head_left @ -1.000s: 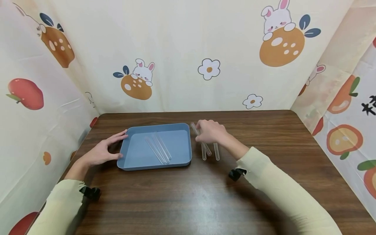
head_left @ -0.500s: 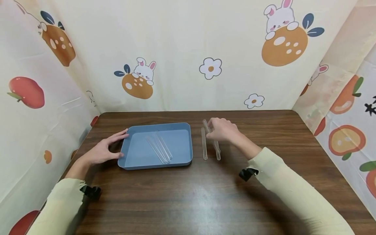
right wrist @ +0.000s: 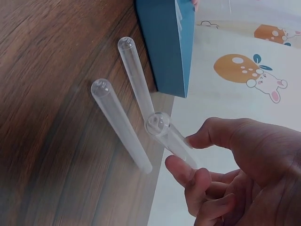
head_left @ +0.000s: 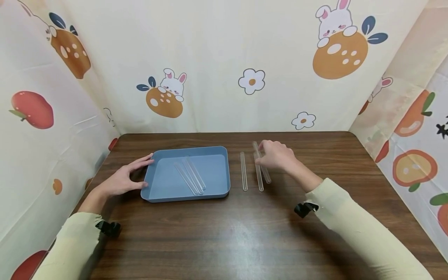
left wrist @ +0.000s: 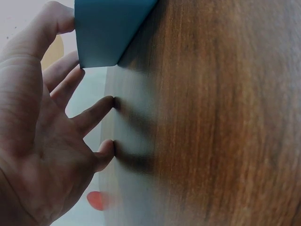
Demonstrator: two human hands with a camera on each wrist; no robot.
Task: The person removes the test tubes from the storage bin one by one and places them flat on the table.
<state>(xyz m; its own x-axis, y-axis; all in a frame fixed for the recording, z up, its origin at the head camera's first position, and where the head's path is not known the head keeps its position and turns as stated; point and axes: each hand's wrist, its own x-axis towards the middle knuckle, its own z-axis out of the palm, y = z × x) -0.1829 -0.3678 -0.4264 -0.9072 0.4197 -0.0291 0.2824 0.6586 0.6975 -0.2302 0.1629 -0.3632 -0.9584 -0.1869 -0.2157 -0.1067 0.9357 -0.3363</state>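
My right hand (head_left: pixel 277 155) pinches a clear test tube (right wrist: pixel 175 140) between thumb and fingers, its rounded end pointing away from the palm in the right wrist view. The held tube slants just above the table. Two more clear tubes lie on the wood: one test tube (head_left: pixel 244 173) nearer the tray, another tube (head_left: pixel 259 179) partly overlapped by the held one. My left hand (head_left: pixel 119 181) touches the left end of the blue tray (head_left: pixel 217 171), thumb and fingers spread along its side. Inside the tray lie three clear tubes (head_left: pixel 190 177), side by side and slanted.
The dark wooden table (head_left: pixel 196 241) ends at a cream patterned curtain (head_left: pixel 210 58) behind and at the sides. A black wrist mount (head_left: pixel 306 209) sits on the right sleeve, another black mount (head_left: pixel 108 228) on the left.
My right hand has moved right with the held tube, from beside the tray, across both lying tubes, to the right of them. The left hand and tray have stayed in place.
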